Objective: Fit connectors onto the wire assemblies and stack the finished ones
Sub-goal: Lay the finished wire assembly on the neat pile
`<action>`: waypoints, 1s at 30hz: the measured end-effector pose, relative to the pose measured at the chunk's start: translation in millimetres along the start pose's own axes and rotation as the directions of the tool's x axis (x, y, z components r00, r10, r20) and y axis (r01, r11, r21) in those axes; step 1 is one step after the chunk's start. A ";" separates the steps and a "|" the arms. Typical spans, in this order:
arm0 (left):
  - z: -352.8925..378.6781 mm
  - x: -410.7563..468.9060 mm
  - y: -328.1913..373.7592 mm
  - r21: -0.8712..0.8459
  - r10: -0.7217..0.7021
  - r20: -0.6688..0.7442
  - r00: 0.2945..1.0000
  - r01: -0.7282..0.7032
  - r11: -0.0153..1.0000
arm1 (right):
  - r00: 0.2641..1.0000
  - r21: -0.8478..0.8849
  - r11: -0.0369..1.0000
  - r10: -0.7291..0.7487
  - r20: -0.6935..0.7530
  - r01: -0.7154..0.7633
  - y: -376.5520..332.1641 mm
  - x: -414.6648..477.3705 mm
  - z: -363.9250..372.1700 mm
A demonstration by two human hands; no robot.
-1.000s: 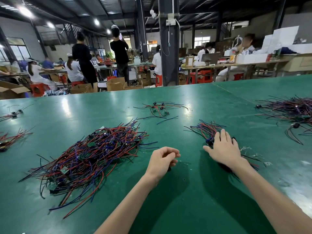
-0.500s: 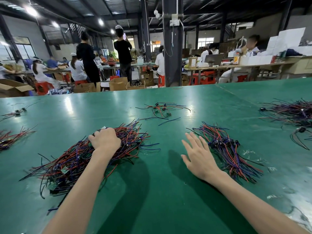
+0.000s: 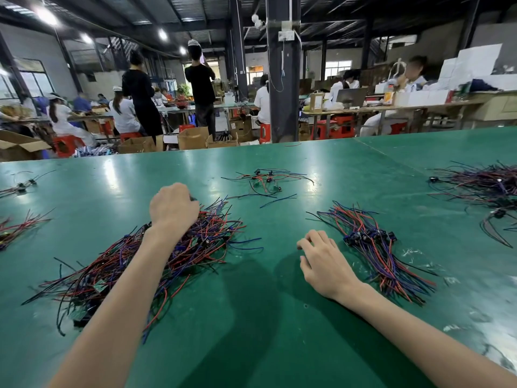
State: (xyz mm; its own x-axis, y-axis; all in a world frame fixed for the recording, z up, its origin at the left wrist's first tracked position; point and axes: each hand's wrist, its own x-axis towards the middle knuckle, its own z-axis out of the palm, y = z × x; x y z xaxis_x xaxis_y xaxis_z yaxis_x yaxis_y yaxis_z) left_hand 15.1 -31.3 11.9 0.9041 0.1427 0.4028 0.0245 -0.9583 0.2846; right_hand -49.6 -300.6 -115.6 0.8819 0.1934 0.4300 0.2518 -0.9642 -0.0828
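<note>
A big tangled pile of red, blue and black wire assemblies [image 3: 117,270] lies on the green table [image 3: 251,331] at the left. My left hand [image 3: 173,210] is over the far end of that pile, fingers curled down into the wires, with a dark piece showing at its fingertips. To the right lies a tidier stack of wire assemblies [image 3: 375,247] with black connectors lined up near its middle. My right hand [image 3: 321,260] rests on the table just left of that stack, fingers loosely bent and holding nothing.
A few loose assemblies [image 3: 265,182] lie further back at the centre. Another large wire heap [image 3: 486,189] is at the far right, and small bundles [image 3: 16,228] sit at the left edge. Beyond the table people work at benches around a dark pillar [image 3: 282,79].
My left hand went from the table's middle onto the big pile and now curls at its far end. My right hand left the stack, drew back left, and its fingers bent.
</note>
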 end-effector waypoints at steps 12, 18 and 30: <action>-9.2 -34.4 61.0 -0.894 0.074 0.328 0.942 0.284 0.347 | 0.983 -0.016 0.995 0.097 0.158 -0.096 -2.9 29.1 6.7; 56.7 -72.0 70.6 -0.736 0.143 0.677 0.722 0.669 0.103 | 0.984 -0.005 0.992 0.124 0.128 -0.124 0.3 38.8 9.8; 87.5 -102.4 71.1 -0.791 0.202 0.612 0.765 0.595 0.145 | 0.934 0.893 0.296 0.219 0.282 -0.339 -20.2 26.3 -9.7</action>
State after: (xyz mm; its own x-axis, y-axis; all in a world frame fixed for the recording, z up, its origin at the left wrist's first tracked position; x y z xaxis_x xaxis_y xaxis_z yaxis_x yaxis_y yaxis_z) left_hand -38.4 -135.7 -85.3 0.9573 -0.2360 -0.1670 0.2040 0.1421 0.9686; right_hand -35.4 -277.8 -93.9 0.9912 0.0210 0.1304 0.1321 -0.1891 -0.9730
